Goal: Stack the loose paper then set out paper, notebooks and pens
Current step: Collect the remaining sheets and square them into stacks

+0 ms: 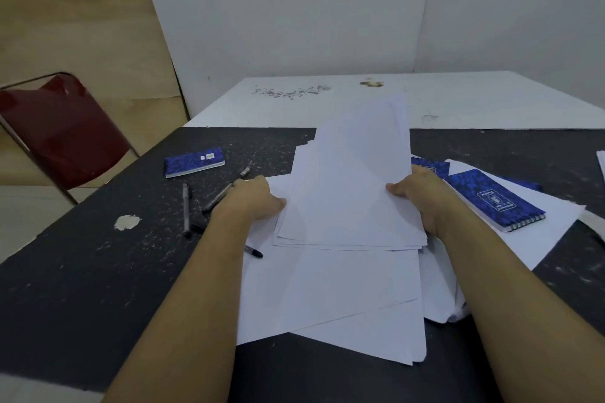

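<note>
A plain, sparsely furnished workroom, perhaps a makeshift office. Bare white walls (294, 10) meet in a corner, with a plywood sheet (82, 36) leaning on the left. A worn black tabletop (82, 271) flecked with white scuffs adjoins a stained white table (458, 101). A red folding chair (62, 131) stands beside them.

One head-worn wide-angle view, looking forward and down over a desk.

The camera sits above the person's forearms, close enough that both arms run in from the bottom edge; the scuffed black tabletop (98, 271) fills the lower frame, a white board-like surface (474, 101) and pale wall lie ahead, a dark red folding chair (62, 131) stands far left. Straight edges bow near the frame borders.
</note>
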